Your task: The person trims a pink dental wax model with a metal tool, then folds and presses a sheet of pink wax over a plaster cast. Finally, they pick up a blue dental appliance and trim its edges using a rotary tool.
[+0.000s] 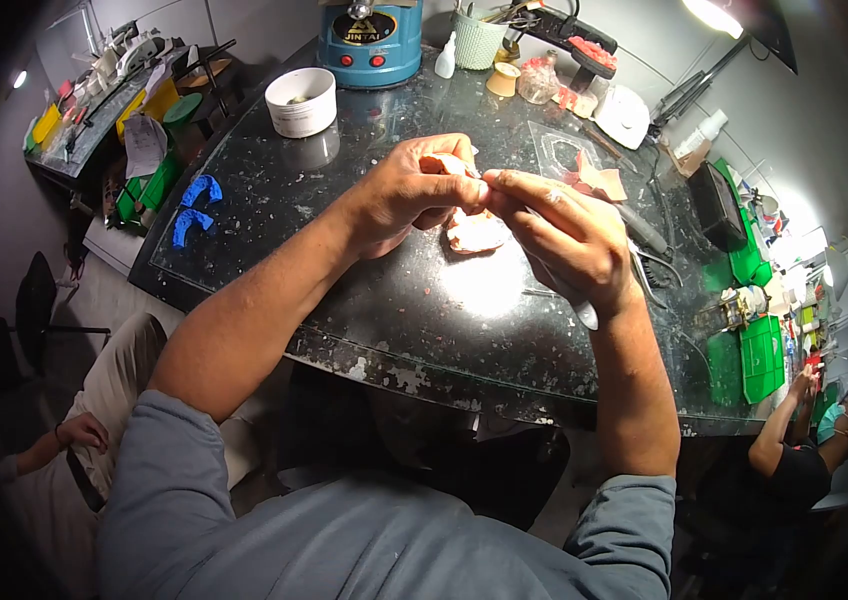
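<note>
My left hand [414, 190] is closed on a small pink dental piece [441, 163], mostly covered by the fingers. Against it, at the fingertips, my right hand [569, 225] pinches a slim hand tool [585, 314], whose pale rounded end sticks out below the palm. The tool's working tip is hidden or too small to make out. Beneath the hands, a pink and whitish dental model [476, 232] rests on the black bench. Right of it lie pink wax sheets [599, 182], partly behind my right hand.
A white tub [302, 103] and a blue machine [371, 45] stand at the back. Blue arch-shaped pieces [194, 210] lie at left. A dark-handled tool [644, 230] and cables lie at right, near green trays [762, 358]. Other people sit at both sides.
</note>
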Tool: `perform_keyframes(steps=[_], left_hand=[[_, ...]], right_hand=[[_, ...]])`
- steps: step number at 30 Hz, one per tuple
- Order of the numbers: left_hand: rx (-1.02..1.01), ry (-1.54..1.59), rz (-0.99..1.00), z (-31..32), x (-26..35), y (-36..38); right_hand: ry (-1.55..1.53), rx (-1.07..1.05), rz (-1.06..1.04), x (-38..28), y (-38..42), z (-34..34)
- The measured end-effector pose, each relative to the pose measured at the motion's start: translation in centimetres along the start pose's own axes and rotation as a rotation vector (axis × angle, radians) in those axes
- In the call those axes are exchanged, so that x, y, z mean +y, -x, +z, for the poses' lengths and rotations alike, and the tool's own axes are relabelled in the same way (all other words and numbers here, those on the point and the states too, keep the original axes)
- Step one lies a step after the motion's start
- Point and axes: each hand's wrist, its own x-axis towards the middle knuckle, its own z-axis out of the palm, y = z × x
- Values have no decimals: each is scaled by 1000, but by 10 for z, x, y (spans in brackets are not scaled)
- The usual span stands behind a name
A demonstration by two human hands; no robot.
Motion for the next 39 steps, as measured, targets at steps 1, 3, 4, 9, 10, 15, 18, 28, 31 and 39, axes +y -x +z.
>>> perform_keyframes(steps=[1, 3, 4, 9, 10, 15, 18, 28, 31, 39], left_hand=[[11, 9, -5, 4, 1, 1], [-35, 79, -7, 16, 3, 5], [-24, 67, -7, 19, 4, 5], [103, -123, 169, 16, -9, -2], [156, -162, 207, 15, -9, -3], [120, -323, 195, 9, 0, 0], [77, -423, 198, 7, 4, 3], [-12, -357, 255, 7, 6, 5], [-23, -364, 283, 7, 4, 5], [-33, -339, 219, 10, 8, 9]], right_hand=[[19, 12, -11, 1, 0, 0], [116, -32, 56, 9, 3, -7], [81, 28, 99, 16, 8, -2], [-131, 238, 193, 8, 2, 3], [-194, 230, 210, 6, 1, 5], [-361, 184, 263, -1, -1, 9], [-349, 191, 285, -3, -2, 6], [-317, 139, 236, -4, -3, 7], [-291, 164, 208, -3, -3, 8], [-149, 99, 66, -3, -1, 2]])
